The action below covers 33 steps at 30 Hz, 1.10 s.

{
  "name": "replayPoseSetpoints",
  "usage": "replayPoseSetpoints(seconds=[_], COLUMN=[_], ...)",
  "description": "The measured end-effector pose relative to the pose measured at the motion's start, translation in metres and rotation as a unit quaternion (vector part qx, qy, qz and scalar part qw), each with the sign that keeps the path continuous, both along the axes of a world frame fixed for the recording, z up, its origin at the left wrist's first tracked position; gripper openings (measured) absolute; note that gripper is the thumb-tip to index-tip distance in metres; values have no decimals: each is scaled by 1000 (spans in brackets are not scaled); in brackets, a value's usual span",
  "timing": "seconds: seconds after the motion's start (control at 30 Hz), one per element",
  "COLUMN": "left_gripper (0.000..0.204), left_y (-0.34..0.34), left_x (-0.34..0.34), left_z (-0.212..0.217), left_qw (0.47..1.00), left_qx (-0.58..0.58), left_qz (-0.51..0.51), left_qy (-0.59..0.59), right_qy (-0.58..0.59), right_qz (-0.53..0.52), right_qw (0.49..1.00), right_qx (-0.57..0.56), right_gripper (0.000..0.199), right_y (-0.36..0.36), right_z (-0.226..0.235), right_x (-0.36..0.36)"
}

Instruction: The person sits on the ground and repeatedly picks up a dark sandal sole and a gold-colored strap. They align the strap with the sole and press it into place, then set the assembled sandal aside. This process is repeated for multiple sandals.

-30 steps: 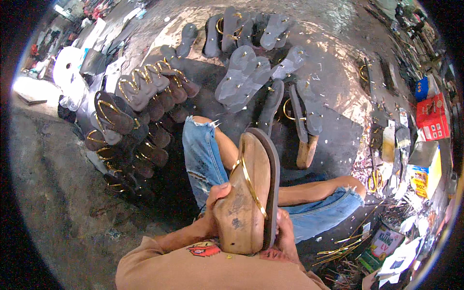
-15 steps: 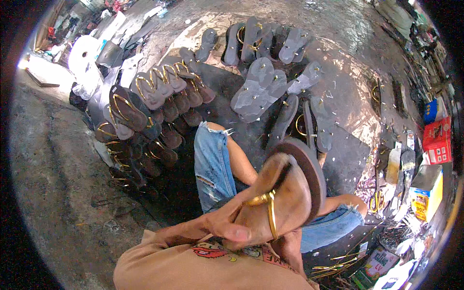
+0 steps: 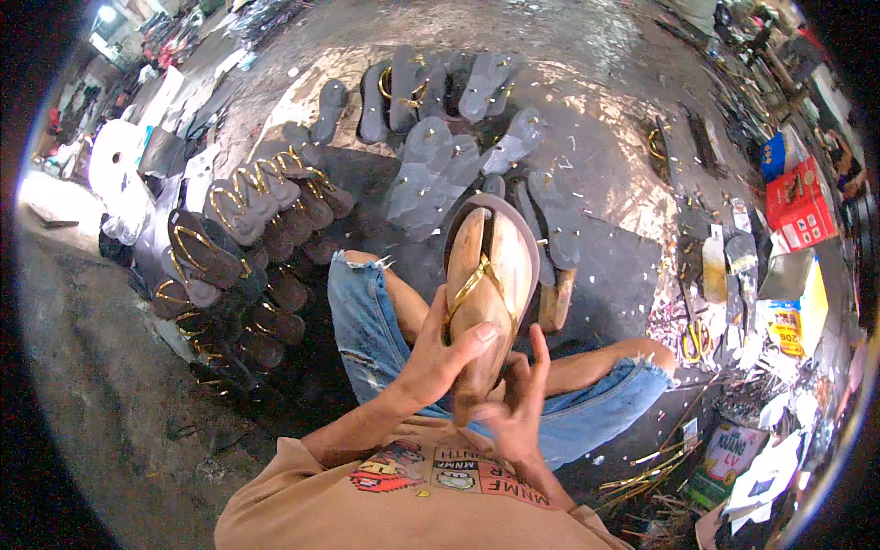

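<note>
My left hand (image 3: 435, 359) is closed around a wooden shoe last (image 3: 513, 266) above my lap, its thumb lying on the wood. A dark flip-flop sole (image 3: 529, 231) lies against the far side of the last. Its gold thong strap (image 3: 486, 268) crosses the front of the wood. My right hand (image 3: 515, 403) is by the narrow lower end of the last, fingers apart and slightly blurred; whether it touches the wood I cannot tell. Beyond it, a wooden block (image 3: 556, 301) is on the floor mat.
Gold-strapped flip-flops (image 3: 252, 203) are stacked at the left. Dark soles (image 3: 431, 165) with strap ends poking through lie ahead. Yellow-handled scissors (image 3: 697, 341), a red box (image 3: 799, 203), a yellow box (image 3: 796, 293) and gold strips (image 3: 646, 477) lie at the right.
The last with the flip-flop has turned more upright and moved left, its toe end pointing away from me. My right hand has come out from behind it to its lower end.
</note>
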<state>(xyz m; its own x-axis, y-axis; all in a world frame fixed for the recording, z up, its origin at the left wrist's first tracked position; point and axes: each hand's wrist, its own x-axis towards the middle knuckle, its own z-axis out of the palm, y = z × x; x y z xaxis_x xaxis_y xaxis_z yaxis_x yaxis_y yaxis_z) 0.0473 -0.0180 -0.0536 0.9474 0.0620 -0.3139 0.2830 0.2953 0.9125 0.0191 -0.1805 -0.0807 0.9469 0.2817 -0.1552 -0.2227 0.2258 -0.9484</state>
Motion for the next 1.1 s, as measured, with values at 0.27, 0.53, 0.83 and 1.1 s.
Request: replayPoseSetpoints(seconds=[0.27,0.53,0.83,1.1], left_gripper=[38,50,72,81], left_y=[35,23,7,4], left_x=[-15,-80,-13,3], left_z=[-12,-60,-89,-90], left_qw=[956,954,936,935], left_qx=[259,-254,-331,-344], left_qz=[-120,-90,-115,27], left_qy=[-68,130,39,76], right_qy=[241,270,-8,-77], right_qz=[126,118,178,106], right_qw=[945,932,978,989], right_qx=[181,210,110,-66], right_gripper=[123,121,129,123], right_y=[-43,-39,-6,8], right_z=[0,71,19,-19], right_x=[11,6,46,49])
